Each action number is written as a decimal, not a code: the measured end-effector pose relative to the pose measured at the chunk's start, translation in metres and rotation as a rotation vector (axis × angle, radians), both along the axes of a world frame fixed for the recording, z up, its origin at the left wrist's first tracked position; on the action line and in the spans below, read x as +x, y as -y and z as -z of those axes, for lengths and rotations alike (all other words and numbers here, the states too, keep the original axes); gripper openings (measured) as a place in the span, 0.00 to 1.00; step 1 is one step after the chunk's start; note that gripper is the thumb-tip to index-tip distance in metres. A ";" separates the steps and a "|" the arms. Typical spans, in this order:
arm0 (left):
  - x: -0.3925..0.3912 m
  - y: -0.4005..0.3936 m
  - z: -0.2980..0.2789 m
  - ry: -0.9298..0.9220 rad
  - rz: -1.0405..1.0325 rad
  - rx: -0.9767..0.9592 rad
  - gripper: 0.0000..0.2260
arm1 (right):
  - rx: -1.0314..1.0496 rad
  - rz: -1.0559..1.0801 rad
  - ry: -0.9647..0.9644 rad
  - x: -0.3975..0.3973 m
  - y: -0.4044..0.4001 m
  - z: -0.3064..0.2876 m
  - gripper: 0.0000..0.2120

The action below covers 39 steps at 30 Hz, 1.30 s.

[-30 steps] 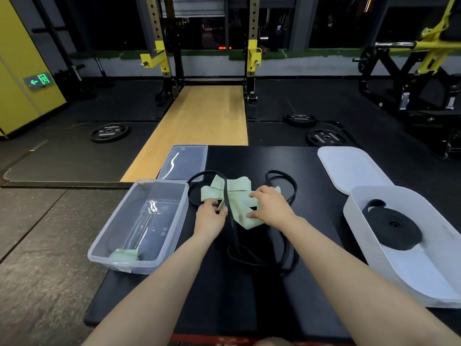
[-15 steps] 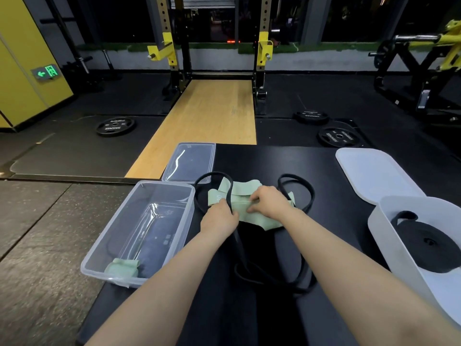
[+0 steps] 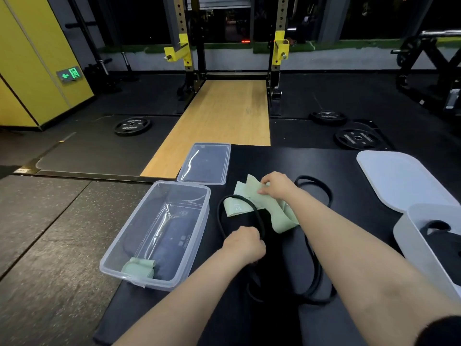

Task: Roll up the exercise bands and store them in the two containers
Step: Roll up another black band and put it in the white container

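Two hands over tangled bands, black band (image 3: pixel 252 211) gripped by left hand (image 3: pixel 245 242), green band (image 3: pixel 252 193) pinched by right hand (image 3: pixel 279 186), white container (image 3: pixel 424 243) cut off at right edge.

Dim gym: yellow wall (image 3: pixel 30 58), wooden platform (image 3: pixel 219 126), black rubber floor (image 3: pixel 87 151), squat rack (image 3: pixel 184 46)

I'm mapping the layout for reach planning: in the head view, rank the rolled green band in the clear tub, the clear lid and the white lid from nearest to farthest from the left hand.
From the left hand:
1. Rolled pale green band, to its left, at the near end of the clear plastic tub.
2. Clear rectangular lid, ahead, slightly left.
3. White rounded lid, far right.
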<state>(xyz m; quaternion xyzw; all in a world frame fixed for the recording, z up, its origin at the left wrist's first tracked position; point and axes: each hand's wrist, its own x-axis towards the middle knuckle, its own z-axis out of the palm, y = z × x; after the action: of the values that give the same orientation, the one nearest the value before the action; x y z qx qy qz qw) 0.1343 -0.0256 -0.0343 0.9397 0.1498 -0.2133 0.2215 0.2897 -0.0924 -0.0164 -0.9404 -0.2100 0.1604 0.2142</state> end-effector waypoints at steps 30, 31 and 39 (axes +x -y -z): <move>-0.010 0.003 0.002 -0.102 0.086 -0.320 0.15 | 0.769 0.254 -0.331 -0.028 -0.051 -0.011 0.14; -0.011 0.003 0.002 -0.099 0.084 -0.328 0.15 | 0.701 0.224 -0.318 -0.030 -0.050 -0.006 0.18; -0.010 -0.009 0.000 0.016 0.090 -0.249 0.10 | 0.486 0.100 -0.022 -0.039 -0.032 -0.005 0.23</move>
<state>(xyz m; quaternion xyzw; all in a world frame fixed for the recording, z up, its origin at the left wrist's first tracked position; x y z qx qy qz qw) 0.1239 -0.0170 -0.0341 0.9124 0.0781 -0.2326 0.3277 0.2511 -0.0599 -0.0117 -0.8687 -0.1932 0.1048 0.4440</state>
